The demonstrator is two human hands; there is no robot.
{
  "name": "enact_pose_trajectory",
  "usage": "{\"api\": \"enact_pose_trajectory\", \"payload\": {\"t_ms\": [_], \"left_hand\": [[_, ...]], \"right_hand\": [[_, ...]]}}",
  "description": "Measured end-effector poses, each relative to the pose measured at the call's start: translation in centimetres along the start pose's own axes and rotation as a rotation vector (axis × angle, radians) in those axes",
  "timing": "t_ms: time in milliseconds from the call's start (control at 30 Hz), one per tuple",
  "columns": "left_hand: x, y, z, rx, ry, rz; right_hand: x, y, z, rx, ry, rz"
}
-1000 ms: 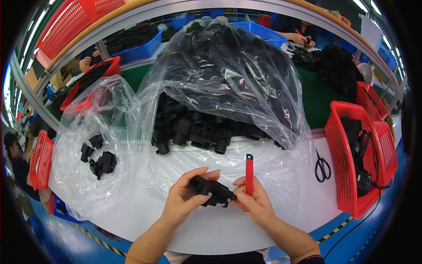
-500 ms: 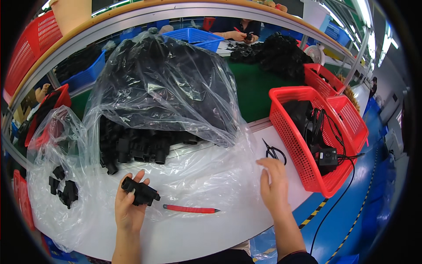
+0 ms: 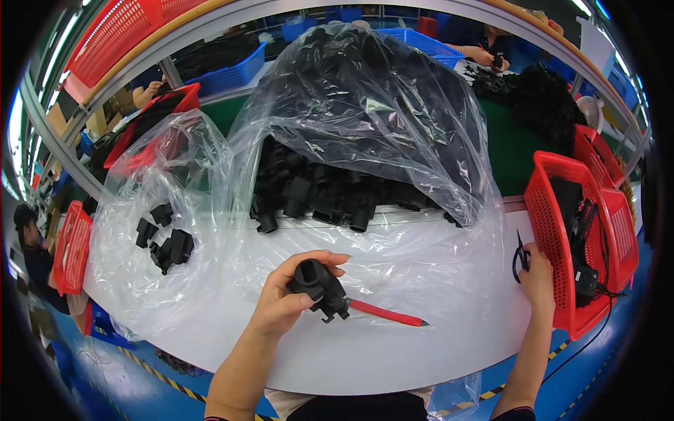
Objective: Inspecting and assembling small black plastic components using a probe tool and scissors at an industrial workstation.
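My left hand [image 3: 288,305] grips one black plastic part [image 3: 319,288] near the table's [image 3: 393,351] front edge; my right hand [image 3: 537,274] pinches the scissors [image 3: 521,256] far right. I judge trimming hasn't begun; the big bag [image 3: 351,119] stays full.

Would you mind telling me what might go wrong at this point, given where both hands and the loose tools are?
1. The right hand touches the black scissors beside the red basket; a careless grab could nick the fingers.
2. The red knife lies loose by the left hand; a sleeve might knock it off.
3. The black plastic part is held one-handed and could slip.
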State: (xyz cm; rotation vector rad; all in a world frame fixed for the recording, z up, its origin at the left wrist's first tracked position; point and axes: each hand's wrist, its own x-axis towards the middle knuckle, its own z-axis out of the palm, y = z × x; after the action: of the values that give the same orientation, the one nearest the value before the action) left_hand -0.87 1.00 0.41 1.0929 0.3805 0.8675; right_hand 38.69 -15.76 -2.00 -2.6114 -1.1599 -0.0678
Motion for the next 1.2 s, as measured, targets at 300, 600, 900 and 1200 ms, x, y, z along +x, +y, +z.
{"api": "enact_pose_trajectory", "payload": {"t_ms": [300, 600, 900, 1200], "left_hand": [[0.6, 0.2, 0.0, 0.112, -0.075, -0.036], [0.3, 0.6, -0.8, 0.168, -0.207, -0.125], [0.4, 0.6, -0.1, 0.238, -0.237, -0.208], [0.5, -0.2, -0.8, 0.295, -0.417, -0.174]], "right_hand": [[-2.4, -7.9, -4.2, 0.916, 0.087, -0.167], [-3.8, -18.3, -5.1, 0.704, -0.542, -1.015], [-4.8, -18.8, -3.0, 0.613, -0.515, -1.055], [-5.1, -18.6, -2.6, 0.586, -0.513, -1.056]]}}
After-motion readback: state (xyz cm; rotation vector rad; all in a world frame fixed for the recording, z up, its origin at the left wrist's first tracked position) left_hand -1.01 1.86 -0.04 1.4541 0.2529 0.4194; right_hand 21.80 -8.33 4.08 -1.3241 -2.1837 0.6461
